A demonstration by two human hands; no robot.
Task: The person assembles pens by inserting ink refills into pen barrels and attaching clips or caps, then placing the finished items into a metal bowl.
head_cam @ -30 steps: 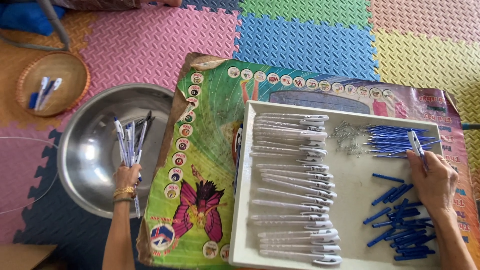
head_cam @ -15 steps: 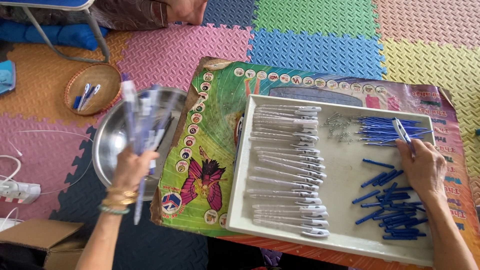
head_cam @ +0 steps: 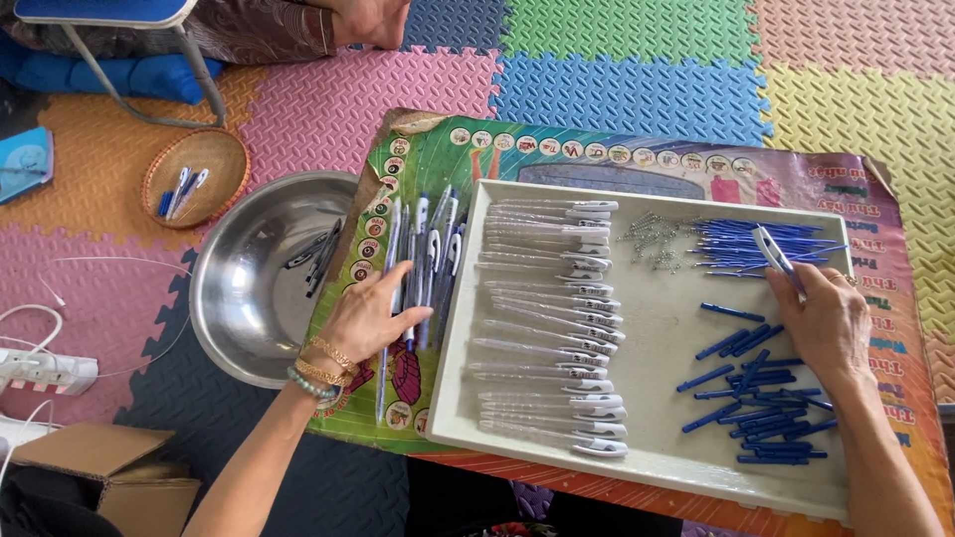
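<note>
The left hand (head_cam: 366, 316) lies spread over a bunch of pens (head_cam: 423, 264) on the poster (head_cam: 438, 159), just left of the tray's (head_cam: 657, 298) left edge, pressing them flat so they stay side by side. The right hand (head_cam: 828, 323) pinches one pen (head_cam: 776, 259) above the refills (head_cam: 766, 244) in the tray's far right corner. Barrels (head_cam: 552, 318) lie in rows down the tray's left side, springs (head_cam: 652, 239) between. A bowl (head_cam: 261, 278) sits beside the poster's left edge.
</note>
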